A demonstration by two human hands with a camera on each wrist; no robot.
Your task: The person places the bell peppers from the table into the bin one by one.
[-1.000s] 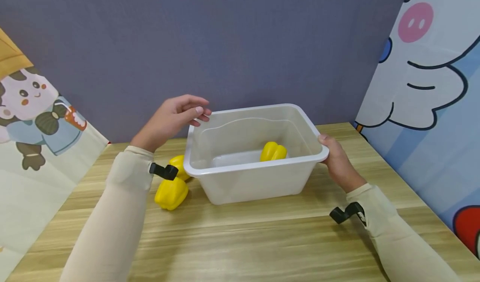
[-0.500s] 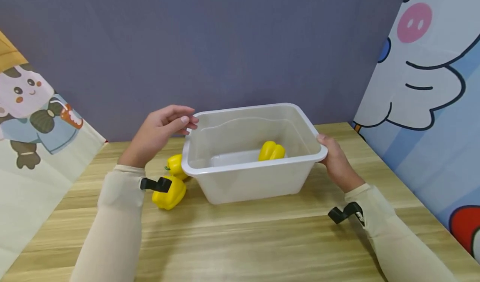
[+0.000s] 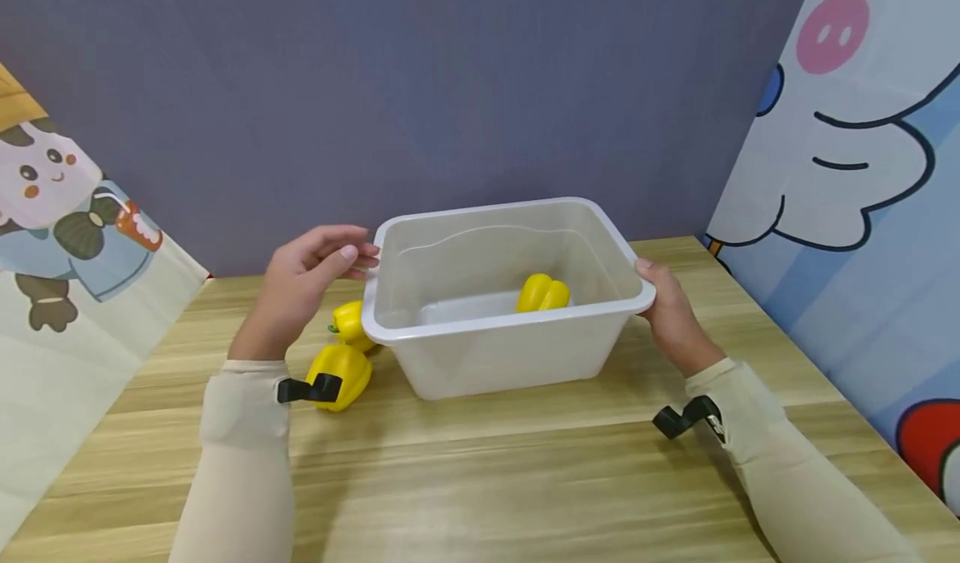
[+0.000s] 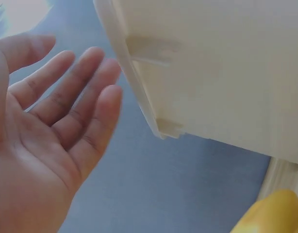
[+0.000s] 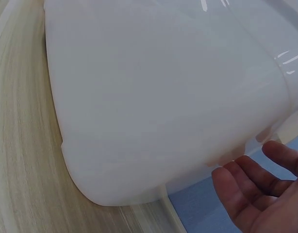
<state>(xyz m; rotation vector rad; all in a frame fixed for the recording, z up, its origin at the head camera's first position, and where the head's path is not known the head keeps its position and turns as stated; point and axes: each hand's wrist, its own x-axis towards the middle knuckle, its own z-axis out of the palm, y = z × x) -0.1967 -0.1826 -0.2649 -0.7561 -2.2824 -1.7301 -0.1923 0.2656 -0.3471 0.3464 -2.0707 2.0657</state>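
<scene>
A white plastic bin (image 3: 510, 355) stands on the table with one yellow bell pepper (image 3: 542, 294) inside. My right hand (image 3: 675, 317) holds the bin's right front corner, thumb over the rim; its fingers, hidden from the head view, show beside the outer wall in the right wrist view. At the bin's left rim is my left hand (image 3: 300, 284), palm facing the bin, fingers loosely extended and holding nothing. The left wrist view shows its fingertips close to the bin's rim (image 4: 132, 77). Two more yellow bell peppers, a rear one (image 3: 348, 325) and a front one (image 3: 351, 370), lie left of the bin.
The wood-grain table (image 3: 465, 480) reaches back to a grey-blue panel (image 3: 465, 88). Cartoon-printed sheets flank it, a left sheet (image 3: 97, 363) and a right sheet (image 3: 847, 205). A black wrist mount (image 3: 309, 388) partly covers the front pepper.
My left hand has moved left and down from above the bin's left rear corner to just outside its left rim. The right hand keeps its hold; the peppers have not visibly moved.
</scene>
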